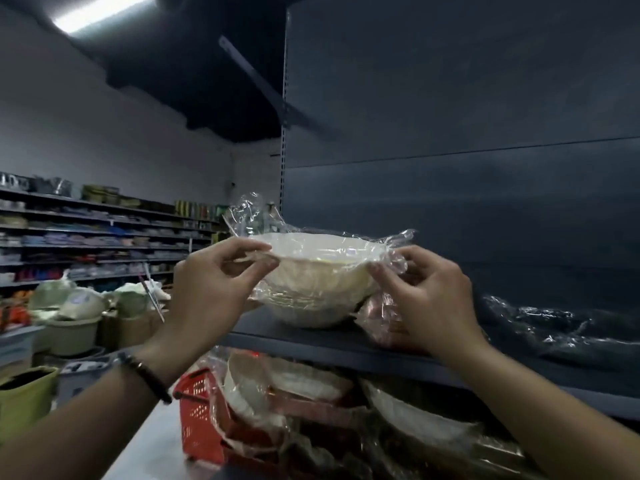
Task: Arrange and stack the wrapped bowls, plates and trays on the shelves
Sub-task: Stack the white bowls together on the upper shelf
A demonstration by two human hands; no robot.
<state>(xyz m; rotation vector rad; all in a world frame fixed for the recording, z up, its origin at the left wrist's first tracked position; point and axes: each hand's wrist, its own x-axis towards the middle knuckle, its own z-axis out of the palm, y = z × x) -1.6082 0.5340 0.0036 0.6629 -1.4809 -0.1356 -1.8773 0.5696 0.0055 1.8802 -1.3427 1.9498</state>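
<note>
A stack of white bowls in clear plastic wrap [317, 282] stands on the dark grey shelf [311, 344] in front of me. My left hand [214, 285] pinches the bowl rim and wrap on the left side. My right hand [426, 292] pinches the crumpled wrap at the right rim. Under my right hand a pinkish wrapped item [381, 320] lies on the shelf. Dark wrapped items [540, 327] lie on the shelf further right. Below the shelf, wrapped white plates and bowls [294, 386] sit heaped on the lower level.
A red plastic basket [201, 420] stands below the shelf at the left. Buckets and bagged goods [76, 317] stand on the floor further left, with stocked shelves [104, 237] along the back wall. The shelf's dark back panel [450, 133] rises behind the bowls.
</note>
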